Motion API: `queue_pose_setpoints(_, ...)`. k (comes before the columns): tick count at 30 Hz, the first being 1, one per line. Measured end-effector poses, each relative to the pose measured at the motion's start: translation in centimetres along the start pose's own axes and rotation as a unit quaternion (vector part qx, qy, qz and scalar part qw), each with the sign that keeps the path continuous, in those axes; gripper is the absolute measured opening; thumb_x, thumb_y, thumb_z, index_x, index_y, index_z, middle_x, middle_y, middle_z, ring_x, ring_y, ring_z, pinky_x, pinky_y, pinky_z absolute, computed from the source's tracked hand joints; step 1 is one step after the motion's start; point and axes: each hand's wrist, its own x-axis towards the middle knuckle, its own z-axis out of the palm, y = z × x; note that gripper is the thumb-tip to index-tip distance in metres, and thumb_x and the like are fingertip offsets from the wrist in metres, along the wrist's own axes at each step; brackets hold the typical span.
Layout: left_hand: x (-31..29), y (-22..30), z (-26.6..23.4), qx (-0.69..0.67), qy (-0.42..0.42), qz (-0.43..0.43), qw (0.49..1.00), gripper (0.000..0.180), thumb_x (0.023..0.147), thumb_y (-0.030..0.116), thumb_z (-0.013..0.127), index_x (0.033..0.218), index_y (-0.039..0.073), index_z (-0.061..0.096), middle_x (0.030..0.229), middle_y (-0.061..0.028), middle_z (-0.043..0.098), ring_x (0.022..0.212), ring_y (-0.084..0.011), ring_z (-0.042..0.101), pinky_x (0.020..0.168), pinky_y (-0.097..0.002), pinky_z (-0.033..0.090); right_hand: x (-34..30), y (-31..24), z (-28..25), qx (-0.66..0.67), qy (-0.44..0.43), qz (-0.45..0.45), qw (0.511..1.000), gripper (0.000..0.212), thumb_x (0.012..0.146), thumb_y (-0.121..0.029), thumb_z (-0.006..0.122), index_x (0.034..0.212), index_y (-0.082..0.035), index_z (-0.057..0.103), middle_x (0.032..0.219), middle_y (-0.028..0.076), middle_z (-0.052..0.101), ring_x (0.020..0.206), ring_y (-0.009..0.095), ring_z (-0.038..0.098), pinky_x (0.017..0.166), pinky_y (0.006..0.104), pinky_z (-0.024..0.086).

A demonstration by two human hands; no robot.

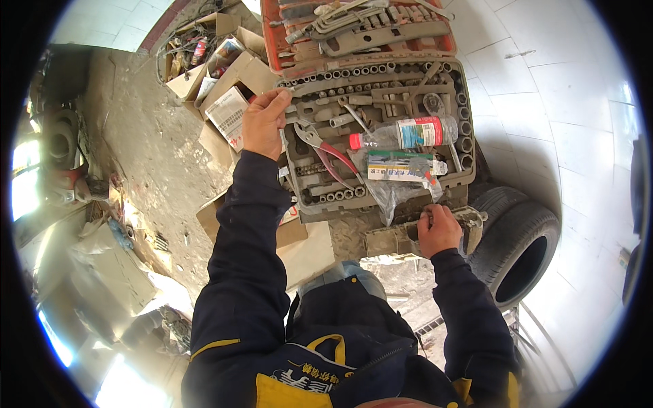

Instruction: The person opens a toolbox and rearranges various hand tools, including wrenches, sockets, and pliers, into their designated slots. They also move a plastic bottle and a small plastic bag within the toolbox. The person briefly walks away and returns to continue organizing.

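My left hand (265,122) is closed in a pinch at the left edge of a dusty socket set case (468,75). What its fingertips hold, if anything, is too small to make out. Below them lie slip-joint pliers (326,151) with red handles. Over a dirty, narrow tray (384,241) at the case's near side, my right hand (437,230) has its fingers curled, and their tips are hidden. A clear plastic bottle (442,131) with a red cap lies across the sockets, beside a white and green box (398,167) and a crumpled clear bag (391,197).
An orange tool case (271,41) with hex keys stands beyond. Cardboard boxes (252,75) crowd the left side. Black tyres (520,251) lean at the right by white wall tiles (524,81). The dirty concrete floor (146,136) stretches leftward.
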Motion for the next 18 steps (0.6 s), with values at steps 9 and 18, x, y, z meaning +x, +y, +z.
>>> queue_pose_setpoints(9,0.8,-0.9,0.6,0.179,0.020,0.100,0.979,0.029,0.095,0.020,0.081,0.110,-0.004,0.078,0.095,-0.0040,0.076,0.078,-0.0113,0.066,0.072,-0.0257,0.052,0.1,-0.3,-0.3,-0.007,-0.002,-0.003,1.000,0.016,0.095,-0.021,0.068,0.105,-0.009,0.071,0.098,0.012,0.070,0.090,0.038,0.070,0.079,0.0488,0.056)
queue_pose_setpoints(18,2.6,-1.8,0.3,0.407,0.047,0.103,0.906,0.031,0.093,0.024,0.080,0.108,-0.003,0.076,0.097,-0.0046,0.077,0.079,-0.0107,0.064,0.076,-0.0278,0.053,0.0,0.0,0.0,-0.004,0.022,-0.019,1.000,0.013,0.094,-0.017,0.070,0.103,-0.008,0.071,0.095,0.010,0.070,0.083,0.035,0.070,0.073,0.0456,0.055)
